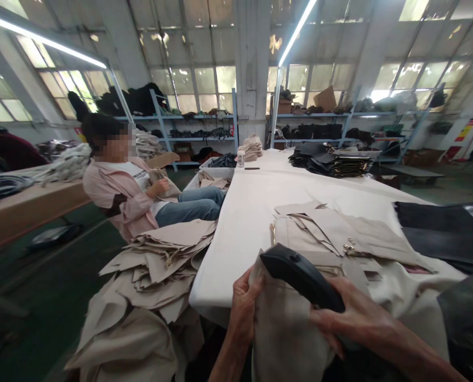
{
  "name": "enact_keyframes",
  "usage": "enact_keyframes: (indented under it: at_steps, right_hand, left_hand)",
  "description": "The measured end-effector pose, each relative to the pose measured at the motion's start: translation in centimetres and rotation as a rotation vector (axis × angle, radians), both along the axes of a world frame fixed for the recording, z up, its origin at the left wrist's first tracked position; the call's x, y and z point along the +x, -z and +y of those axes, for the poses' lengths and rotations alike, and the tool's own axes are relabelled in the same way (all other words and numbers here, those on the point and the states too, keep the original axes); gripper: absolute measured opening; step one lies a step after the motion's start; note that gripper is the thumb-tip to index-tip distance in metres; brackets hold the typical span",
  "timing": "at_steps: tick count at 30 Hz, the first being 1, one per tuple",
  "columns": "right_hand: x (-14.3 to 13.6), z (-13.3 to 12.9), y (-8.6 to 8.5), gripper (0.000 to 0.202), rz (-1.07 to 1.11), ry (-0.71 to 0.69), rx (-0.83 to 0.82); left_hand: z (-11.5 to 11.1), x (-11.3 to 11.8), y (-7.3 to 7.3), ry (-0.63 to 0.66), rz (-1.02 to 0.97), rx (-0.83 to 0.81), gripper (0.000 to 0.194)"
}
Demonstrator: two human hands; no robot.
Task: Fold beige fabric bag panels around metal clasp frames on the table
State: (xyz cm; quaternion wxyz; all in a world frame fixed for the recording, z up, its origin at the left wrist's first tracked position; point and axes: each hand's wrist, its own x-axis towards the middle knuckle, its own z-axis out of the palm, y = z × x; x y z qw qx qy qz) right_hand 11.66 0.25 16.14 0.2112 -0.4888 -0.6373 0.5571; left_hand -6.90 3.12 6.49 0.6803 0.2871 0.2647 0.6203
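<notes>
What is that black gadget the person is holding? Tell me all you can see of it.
The black gadget is a long, smooth, rounded handheld tool that looks like matte plastic, with a small raised button near its upper end. It lies slanted, its upper end pointing up and left, its lower end gripped in the right hand. It sits over a beige cloth piece, which the left hand holds by its edge, at the near edge of the white table. Its working end is not visible.
</notes>
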Motion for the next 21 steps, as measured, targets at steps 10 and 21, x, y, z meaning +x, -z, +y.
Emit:
enact_keyframes:
  at_steps: [10, 21]
  right_hand:
    - [1.0, 1.6, -1.1, 0.029, -0.013, 0.089, 0.066]
    - [7.6, -3.5, -0.9, 0.043, -0.27, 0.245, 0.119]
  left_hand:
    - [-0.4, 0.1, 1.1, 0.084, 0.008, -0.018, 0.031]
    - [1.9, -1.0, 0.7, -0.071, 0.151, -0.06, 0.027]
